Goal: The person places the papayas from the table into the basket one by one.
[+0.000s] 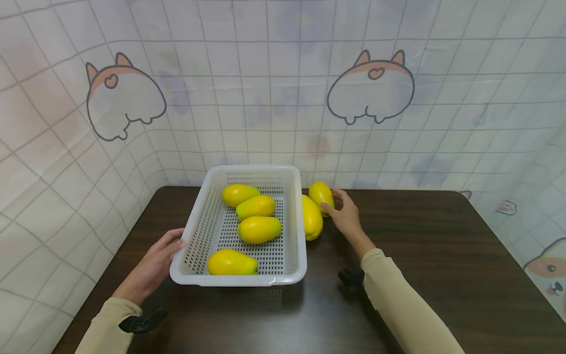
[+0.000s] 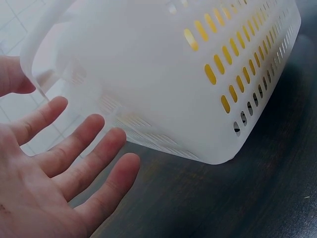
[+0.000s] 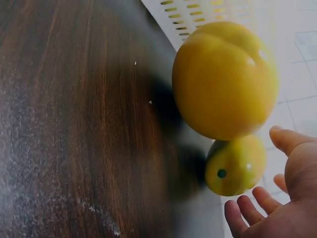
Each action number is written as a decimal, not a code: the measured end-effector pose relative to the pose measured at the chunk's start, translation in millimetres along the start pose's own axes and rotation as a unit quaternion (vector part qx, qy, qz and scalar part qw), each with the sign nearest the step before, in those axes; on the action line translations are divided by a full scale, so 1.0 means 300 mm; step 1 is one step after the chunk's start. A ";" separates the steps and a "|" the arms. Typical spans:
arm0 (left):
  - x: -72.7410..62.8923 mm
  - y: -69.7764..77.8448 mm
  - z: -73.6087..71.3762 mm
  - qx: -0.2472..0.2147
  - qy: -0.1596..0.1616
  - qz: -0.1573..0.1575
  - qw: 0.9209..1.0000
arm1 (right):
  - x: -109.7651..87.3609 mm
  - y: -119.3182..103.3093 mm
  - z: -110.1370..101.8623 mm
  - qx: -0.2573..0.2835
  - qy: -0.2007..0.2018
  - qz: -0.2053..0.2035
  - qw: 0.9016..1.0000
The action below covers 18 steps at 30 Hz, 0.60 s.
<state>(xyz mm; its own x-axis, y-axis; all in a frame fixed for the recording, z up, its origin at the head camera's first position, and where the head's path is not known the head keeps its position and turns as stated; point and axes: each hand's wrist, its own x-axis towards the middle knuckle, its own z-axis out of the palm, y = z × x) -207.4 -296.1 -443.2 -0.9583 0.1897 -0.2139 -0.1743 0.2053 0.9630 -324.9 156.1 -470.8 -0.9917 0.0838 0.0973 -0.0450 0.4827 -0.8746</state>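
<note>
A white slotted plastic basket [image 1: 239,280] holds several yellow papayas, among them a papaya [image 1: 259,229] in the middle and another papaya [image 1: 232,262] at the near end. My left hand [image 1: 152,265] touches the basket's left rim; in the left wrist view its fingers [image 2: 113,148] are spread and straight beside the outer wall. To the basket's right lie a larger papaya [image 1: 312,219] and a smaller papaya [image 1: 321,193] behind it. My right hand [image 1: 347,215] reaches round the smaller papaya, thumb on the near side. The right wrist view shows its fingers spread beside this papaya [image 3: 237,166].
The basket stands on a dark wood-grain table [image 1: 424,255], near its back edge. A white grid-patterned cloth [image 1: 247,98] with dog drawings hangs behind and at both sides. Each wrist wears a black band [image 1: 142,322].
</note>
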 end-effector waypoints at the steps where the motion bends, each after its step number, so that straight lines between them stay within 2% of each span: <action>1: 0.001 -0.001 0.002 0.001 0.001 0.001 1.000 | 0.002 0.002 -0.001 0.001 0.000 0.003 1.000; 8: 0.001 0.001 0.003 0.000 0.004 -0.002 1.000 | 0.021 0.008 0.011 -0.003 -0.001 0.019 1.000; 15: 0.005 -0.015 0.000 -0.008 -0.013 0.024 1.000 | 0.037 0.021 0.023 -0.010 -0.012 0.026 1.000; 18: 0.006 -0.019 -0.001 -0.011 -0.015 0.025 1.000 | 0.040 0.025 0.026 -0.005 -0.015 0.034 0.999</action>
<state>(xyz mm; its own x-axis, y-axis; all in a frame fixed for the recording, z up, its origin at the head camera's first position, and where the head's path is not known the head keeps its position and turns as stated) -208.1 -297.2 -449.0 -0.9588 0.2278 -0.1697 -0.1314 0.1739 0.9760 -338.0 153.9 -480.0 -0.9956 0.0912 0.0233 0.0239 0.4847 -0.8744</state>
